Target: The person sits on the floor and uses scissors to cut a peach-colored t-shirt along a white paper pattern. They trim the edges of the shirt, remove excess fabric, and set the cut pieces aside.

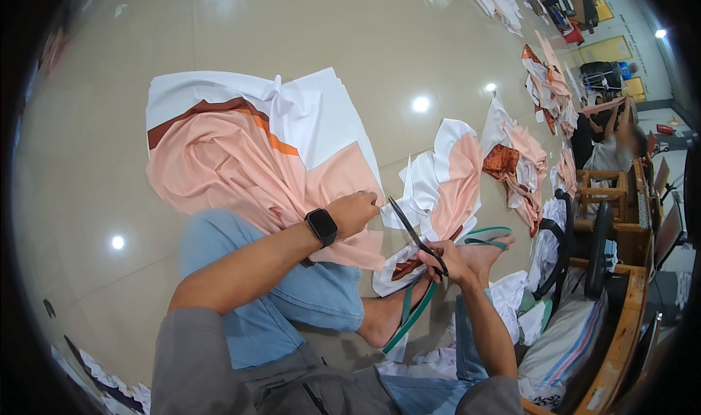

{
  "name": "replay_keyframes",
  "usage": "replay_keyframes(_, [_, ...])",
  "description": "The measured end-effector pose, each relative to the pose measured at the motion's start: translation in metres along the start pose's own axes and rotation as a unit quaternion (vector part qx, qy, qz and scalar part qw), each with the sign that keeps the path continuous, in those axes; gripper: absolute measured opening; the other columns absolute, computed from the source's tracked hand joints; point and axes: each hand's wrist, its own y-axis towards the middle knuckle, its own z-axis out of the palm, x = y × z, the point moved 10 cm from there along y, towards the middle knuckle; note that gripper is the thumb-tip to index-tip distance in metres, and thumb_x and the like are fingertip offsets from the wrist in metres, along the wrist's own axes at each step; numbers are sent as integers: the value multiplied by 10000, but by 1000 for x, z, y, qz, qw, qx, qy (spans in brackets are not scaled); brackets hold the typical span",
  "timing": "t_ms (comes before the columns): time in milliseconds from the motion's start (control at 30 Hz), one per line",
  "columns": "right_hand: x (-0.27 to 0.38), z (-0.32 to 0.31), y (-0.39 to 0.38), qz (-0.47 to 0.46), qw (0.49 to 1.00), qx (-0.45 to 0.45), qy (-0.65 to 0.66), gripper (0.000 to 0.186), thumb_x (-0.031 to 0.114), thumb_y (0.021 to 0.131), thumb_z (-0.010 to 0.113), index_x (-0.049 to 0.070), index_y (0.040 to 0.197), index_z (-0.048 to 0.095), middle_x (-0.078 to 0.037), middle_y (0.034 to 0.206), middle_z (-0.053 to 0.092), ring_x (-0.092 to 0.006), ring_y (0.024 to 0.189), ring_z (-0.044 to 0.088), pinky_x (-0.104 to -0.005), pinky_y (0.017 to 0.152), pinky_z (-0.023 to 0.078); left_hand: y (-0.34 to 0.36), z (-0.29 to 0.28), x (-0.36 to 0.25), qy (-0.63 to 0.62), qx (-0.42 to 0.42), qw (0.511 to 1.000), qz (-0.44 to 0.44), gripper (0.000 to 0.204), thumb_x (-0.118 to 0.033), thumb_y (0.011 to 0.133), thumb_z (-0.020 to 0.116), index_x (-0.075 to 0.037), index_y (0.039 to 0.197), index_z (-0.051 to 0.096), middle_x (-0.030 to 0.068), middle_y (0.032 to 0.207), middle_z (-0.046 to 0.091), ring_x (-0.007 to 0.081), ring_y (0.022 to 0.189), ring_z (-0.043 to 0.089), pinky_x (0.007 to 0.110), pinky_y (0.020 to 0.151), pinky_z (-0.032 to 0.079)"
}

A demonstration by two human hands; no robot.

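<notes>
My left hand (356, 212), with a black watch on the wrist, pinches the edge of a large peach fabric piece (208, 159) bordered in white, brown and orange, spread over the floor and against my bent leg. My right hand (449, 260) grips black scissors (412, 229), their long blades pointing up-left just right of my left hand. Beside the scissors lies a smaller bundle of white and peach fabric (456, 178), near my sandaled foot.
More fabric heaps (515, 170) lie to the right. Beyond them are a co-worker (610, 145), wooden benches (635, 232), a black chair part (600, 247) and a striped white sack (562, 349). The tiled floor (95, 159) surrounds me.
</notes>
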Motion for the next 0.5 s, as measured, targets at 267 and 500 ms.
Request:
replay_keyframes(267, [11,10,14,-11,1000,5,-1,500,450,951,755,-46,983,703,-14,592,589,-97,452,548,-254,427,375,-3,-16,-6,-59,-44,997,19,215,27,864,565,4,1060,648,187,1074,613,378,1026,645,448,879,562])
replay_keyframes(500, [1,6,7,12,1000,27,-1,503,447,953,753,-54,957,711,-23,593,595,-110,448,564,-261,409,402,0,-22,3,-29,-72,997,-29,173,-83,900,618,-13,1045,681,173,1019,622,363,964,662,450,857,566])
